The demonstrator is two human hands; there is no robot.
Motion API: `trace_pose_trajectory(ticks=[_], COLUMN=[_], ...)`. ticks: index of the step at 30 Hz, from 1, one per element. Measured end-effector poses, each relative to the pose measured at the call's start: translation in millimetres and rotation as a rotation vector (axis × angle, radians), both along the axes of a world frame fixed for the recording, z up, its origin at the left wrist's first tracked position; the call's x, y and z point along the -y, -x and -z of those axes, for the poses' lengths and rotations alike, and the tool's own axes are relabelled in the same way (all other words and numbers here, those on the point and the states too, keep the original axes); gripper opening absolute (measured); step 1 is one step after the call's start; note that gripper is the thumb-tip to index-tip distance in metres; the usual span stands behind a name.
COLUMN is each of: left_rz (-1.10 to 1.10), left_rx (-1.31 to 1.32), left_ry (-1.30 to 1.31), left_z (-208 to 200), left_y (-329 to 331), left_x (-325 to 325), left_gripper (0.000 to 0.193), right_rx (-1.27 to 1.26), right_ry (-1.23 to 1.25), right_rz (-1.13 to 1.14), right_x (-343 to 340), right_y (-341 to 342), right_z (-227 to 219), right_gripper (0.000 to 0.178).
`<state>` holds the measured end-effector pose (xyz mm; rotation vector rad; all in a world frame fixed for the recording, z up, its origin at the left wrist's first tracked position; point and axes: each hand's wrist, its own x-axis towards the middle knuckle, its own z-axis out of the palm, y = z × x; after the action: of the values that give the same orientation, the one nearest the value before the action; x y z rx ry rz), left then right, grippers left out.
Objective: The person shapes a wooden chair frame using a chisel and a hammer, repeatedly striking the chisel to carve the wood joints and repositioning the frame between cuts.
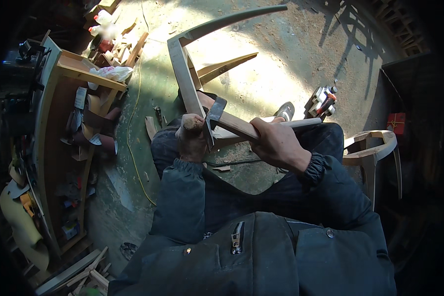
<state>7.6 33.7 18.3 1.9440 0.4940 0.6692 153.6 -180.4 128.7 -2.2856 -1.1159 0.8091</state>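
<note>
A wooden chair frame (180, 64) with curved, squared legs lies across my lap. My left hand (190, 143) is closed around the frame near a joint, its fingers partly hidden. In my right hand (278, 143) is a hammer (237, 126), gripped by its wooden handle. The dark metal hammer head (214, 116) is right beside my left hand, against or just over the frame; I cannot tell whether it touches. Another pale wooden rail (306, 123) of the frame runs to the right, beyond my right hand.
To the left stands a wooden shelf unit (59, 69) with sandpaper rolls (96, 118). A yellow cord (129, 133) trails over the floor. Beyond my right knee sits a power tool (323, 102). A second chair frame (375, 148) stands at right. Wood scraps (89, 274) lie lower left.
</note>
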Motion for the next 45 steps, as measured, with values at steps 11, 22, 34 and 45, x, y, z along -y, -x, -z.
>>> trace_pose_trajectory(ticks=[11,22,34,45], left_rz=[-0.046,-0.095,-0.648,-0.084], left_rx=[-0.026,0.102,-0.096,0.112], left_ry=[0.084,0.026,-0.172,0.267], left_z=[19.9,15.6,18.8,33.1], left_y=[-11.4,-15.5,-51.3,-18.7], left_x=[-8.9,-3.2,10.8,-15.9], left_gripper=[0.02,0.021,0.031,0.018], right_rx=[-0.04,0.439,0.062,-0.134], right_ry=[-0.49,-0.315,-0.037,-0.072], right_rz=[0.02,-0.262,-0.001,0.172], right_x=[-51.3,-87.4,-52.2,-16.4], right_y=[-26.6,-37.5,-4.4,-9.2], right_z=[-57.7,-76.5,-42.9,-22.5], right_gripper=[0.031,0.012,0.021,0.028])
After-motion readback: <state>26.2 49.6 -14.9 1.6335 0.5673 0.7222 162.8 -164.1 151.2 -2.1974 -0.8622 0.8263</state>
